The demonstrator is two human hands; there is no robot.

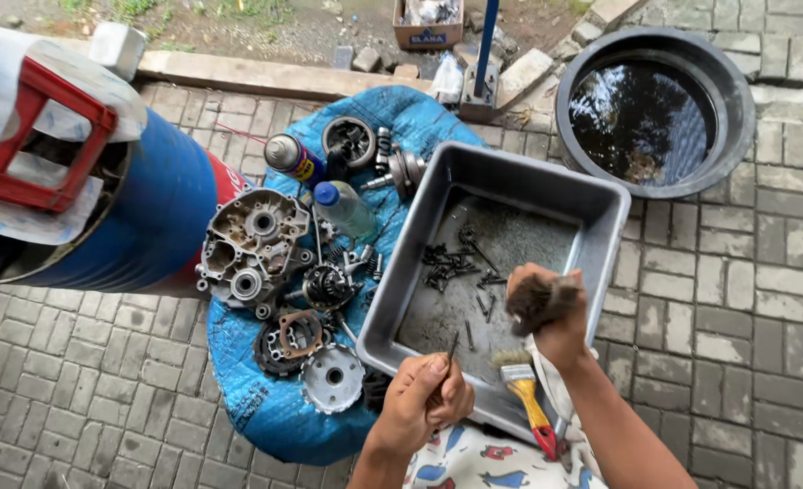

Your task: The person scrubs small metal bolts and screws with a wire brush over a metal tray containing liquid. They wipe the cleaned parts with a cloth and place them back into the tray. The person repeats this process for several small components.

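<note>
Over the near edge of a grey metal tray [601, 204], the left hand [424, 398] pinches a thin dark bolt [452, 347], fingers curled tight around it. Right hand [555, 312] is closed on a dirty bristle brush [535, 301], held above the tray floor. Loose black bolts [451, 263] lie scattered in the tray. A yellow-handled paintbrush [526, 398] rests against the near rim. Engine casing [249, 246] sits left on blue sacking [257, 398].

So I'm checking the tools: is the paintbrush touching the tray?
Touching. The head view shows the paintbrush lying across the tray's near rim, bristles over the inside and handle hanging outside, with neither hand holding it.
</note>
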